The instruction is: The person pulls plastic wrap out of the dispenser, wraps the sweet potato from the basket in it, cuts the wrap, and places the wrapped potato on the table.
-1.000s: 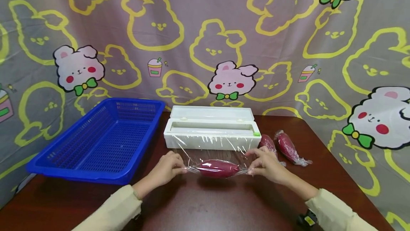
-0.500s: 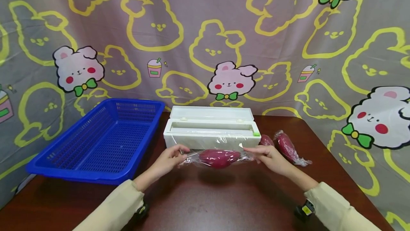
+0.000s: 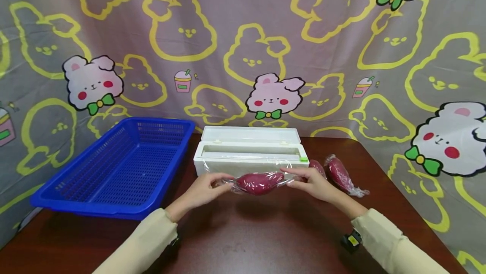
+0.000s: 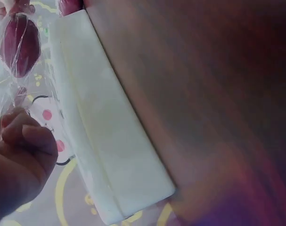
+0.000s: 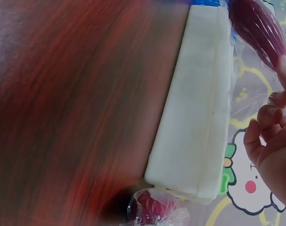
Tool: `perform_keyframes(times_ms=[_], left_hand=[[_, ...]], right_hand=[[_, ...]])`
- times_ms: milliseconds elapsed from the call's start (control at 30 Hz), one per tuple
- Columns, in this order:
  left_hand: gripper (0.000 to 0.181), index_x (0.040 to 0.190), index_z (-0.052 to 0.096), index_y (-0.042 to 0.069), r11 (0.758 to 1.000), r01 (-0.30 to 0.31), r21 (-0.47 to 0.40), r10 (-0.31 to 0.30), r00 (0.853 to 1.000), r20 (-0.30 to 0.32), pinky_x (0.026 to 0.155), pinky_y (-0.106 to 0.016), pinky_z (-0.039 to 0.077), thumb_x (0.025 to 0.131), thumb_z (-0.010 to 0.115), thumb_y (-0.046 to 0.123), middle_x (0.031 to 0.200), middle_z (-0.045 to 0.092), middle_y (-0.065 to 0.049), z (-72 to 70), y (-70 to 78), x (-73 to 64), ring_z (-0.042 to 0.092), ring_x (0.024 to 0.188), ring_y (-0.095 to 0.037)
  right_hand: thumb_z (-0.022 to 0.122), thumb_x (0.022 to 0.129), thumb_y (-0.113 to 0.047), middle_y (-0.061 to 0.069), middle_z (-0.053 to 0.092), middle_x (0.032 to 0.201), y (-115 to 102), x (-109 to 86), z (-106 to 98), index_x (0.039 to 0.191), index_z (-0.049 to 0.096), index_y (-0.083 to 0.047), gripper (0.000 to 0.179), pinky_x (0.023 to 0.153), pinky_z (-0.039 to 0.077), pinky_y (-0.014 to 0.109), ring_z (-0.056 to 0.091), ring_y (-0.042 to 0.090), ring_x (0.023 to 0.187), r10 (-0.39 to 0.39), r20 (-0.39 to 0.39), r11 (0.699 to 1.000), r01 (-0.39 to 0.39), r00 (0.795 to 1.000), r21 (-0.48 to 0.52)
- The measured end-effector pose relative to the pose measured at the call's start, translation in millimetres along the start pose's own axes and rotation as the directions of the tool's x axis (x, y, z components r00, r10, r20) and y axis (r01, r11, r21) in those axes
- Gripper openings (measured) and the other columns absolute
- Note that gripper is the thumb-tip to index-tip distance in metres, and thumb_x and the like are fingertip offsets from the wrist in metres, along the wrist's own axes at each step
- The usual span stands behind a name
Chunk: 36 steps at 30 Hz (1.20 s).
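A sweet potato [image 3: 260, 183] with dark red skin, wrapped in clear cling film, hangs above the table in front of a white cling film dispenser [image 3: 250, 164]. Its left film end is pinched between thumb and fingers of my left hand [image 3: 205, 189]. My right hand [image 3: 315, 184] pinches the film at the other end, index finger stretched along the top. In the left wrist view, film trails from the sweet potato [image 4: 21, 44] to the curled left fingers. The right wrist view has the right thumb at the tip of the sweet potato [image 5: 260, 30].
A blue plastic basket [image 3: 152, 210] stands on the left of the brown table [image 3: 247, 240]. Right of the dispenser lie two more film-wrapped sweet potatoes, one [image 3: 339, 173] in full sight, the other [image 3: 317, 166] partly behind my right hand. A patterned curtain [image 3: 228, 12] hangs behind.
Both hands have carried the sweet potato up and toward the dispenser. The film sheet between them, stretched out earlier, now shows shorter. My hands have come slightly closer together.
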<state>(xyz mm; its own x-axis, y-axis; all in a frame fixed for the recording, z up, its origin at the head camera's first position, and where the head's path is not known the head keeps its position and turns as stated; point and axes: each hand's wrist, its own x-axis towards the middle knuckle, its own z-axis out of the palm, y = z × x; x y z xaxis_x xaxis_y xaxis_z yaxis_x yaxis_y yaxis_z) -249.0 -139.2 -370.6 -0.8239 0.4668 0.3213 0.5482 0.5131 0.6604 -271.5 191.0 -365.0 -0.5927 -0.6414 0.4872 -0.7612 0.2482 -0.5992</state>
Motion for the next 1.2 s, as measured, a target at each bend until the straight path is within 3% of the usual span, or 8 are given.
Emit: perform_keyframes(times_ms=[200,433,600,700,800,900,1000,1200], left_hand=[[0.033,0.095,0.070,0.011,0.966,-0.082,0.245,0.094,0.995,-0.040,0.052,-0.022,0.040,0.065,0.079,0.022,0.080,0.066,0.002,0.6,-2.1,7.1,0.051,0.062,-0.005],[0.008,0.080,0.073,0.012,0.956,-0.122,0.266,0.151,0.984,-0.094,0.054,-0.021,0.040,0.073,0.071,0.017,0.075,0.062,0.004,-2.4,-7.9,17.1,0.054,0.066,-0.008],[0.010,0.081,0.071,0.001,0.986,-0.166,0.003,0.166,0.986,-0.017,0.070,-0.026,0.044,0.076,0.069,0.009,0.089,0.061,-0.010,-6.4,-20.7,24.3,0.056,0.083,-0.021],[0.016,0.086,0.069,-0.005,0.961,-0.156,-0.228,0.171,0.984,0.049,0.074,-0.030,0.047,0.080,0.065,0.009,0.092,0.065,-0.014,-7.8,-27.3,27.6,0.059,0.087,-0.023],[0.023,0.089,0.070,-0.002,0.931,-0.151,-0.332,0.180,0.982,0.057,0.068,-0.028,0.049,0.082,0.064,0.019,0.087,0.067,-0.009,-7.7,-31.0,28.1,0.060,0.080,-0.014],[0.030,0.088,0.069,-0.003,0.920,-0.079,-0.383,0.098,0.995,0.030,0.058,-0.024,0.045,0.084,0.061,0.025,0.081,0.066,-0.009,-4.2,-32.0,28.8,0.054,0.068,-0.006],[0.033,0.087,0.066,-0.010,0.901,0.065,-0.428,-0.071,0.998,0.004,0.052,-0.023,0.040,0.089,0.054,0.021,0.076,0.066,-0.014,3.3,-30.1,31.5,0.049,0.060,-0.007],[0.026,0.077,0.061,-0.013,0.881,0.226,-0.415,-0.294,0.950,-0.107,0.044,-0.020,0.033,0.090,0.047,0.005,0.061,0.062,-0.010,19.2,-22.2,38.5,0.041,0.047,-0.008]], right_hand=[[0.060,0.083,-0.001,0.007,0.066,0.093,-16,10.2,0,0.112,0.059,0.005,0.030,0.064,0.047,0.022,0.058,0.013,0.077,0.073,0.033,0.997,-0.073,0.997,-0.007],[0.065,0.077,0.002,0.006,0.053,0.074,-8,19.0,7,0.093,0.069,0.004,0.017,0.054,0.037,0.022,0.043,0.014,0.066,0.108,-0.065,0.982,-0.116,0.992,-0.149],[0.064,0.080,-0.003,0.012,0.058,0.094,4,22.4,8,0.091,0.070,0.001,0.013,0.066,0.043,0.022,0.051,0.020,0.084,0.118,-0.090,0.985,-0.128,0.989,-0.114],[0.060,0.084,-0.006,0.011,0.065,0.092,7,23.1,6,0.095,0.069,0.002,0.016,0.060,0.044,0.022,0.056,0.017,0.076,0.171,-0.071,0.984,-0.175,0.983,-0.045],[0.058,0.086,-0.007,0.012,0.066,0.092,9,22.9,6,0.106,0.064,0.004,0.023,0.054,0.044,0.023,0.055,0.012,0.067,0.220,-0.049,0.975,-0.219,0.974,0.032],[0.055,0.087,-0.003,0.015,0.064,0.098,10,23.9,8,0.111,0.059,0.006,0.026,0.058,0.046,0.024,0.054,0.009,0.071,0.223,-0.032,0.972,-0.220,0.974,0.082],[0.051,0.090,-0.002,0.015,0.064,0.095,10,25.7,11,0.112,0.058,0.008,0.026,0.059,0.046,0.023,0.052,0.007,0.072,0.231,-0.011,0.968,-0.228,0.973,0.104],[0.063,0.082,-0.007,0.011,0.064,0.086,11,27.7,19,0.110,0.059,0.007,0.031,0.054,0.040,0.022,0.048,0.009,0.066,0.285,0.044,0.955,-0.288,0.958,0.078]])
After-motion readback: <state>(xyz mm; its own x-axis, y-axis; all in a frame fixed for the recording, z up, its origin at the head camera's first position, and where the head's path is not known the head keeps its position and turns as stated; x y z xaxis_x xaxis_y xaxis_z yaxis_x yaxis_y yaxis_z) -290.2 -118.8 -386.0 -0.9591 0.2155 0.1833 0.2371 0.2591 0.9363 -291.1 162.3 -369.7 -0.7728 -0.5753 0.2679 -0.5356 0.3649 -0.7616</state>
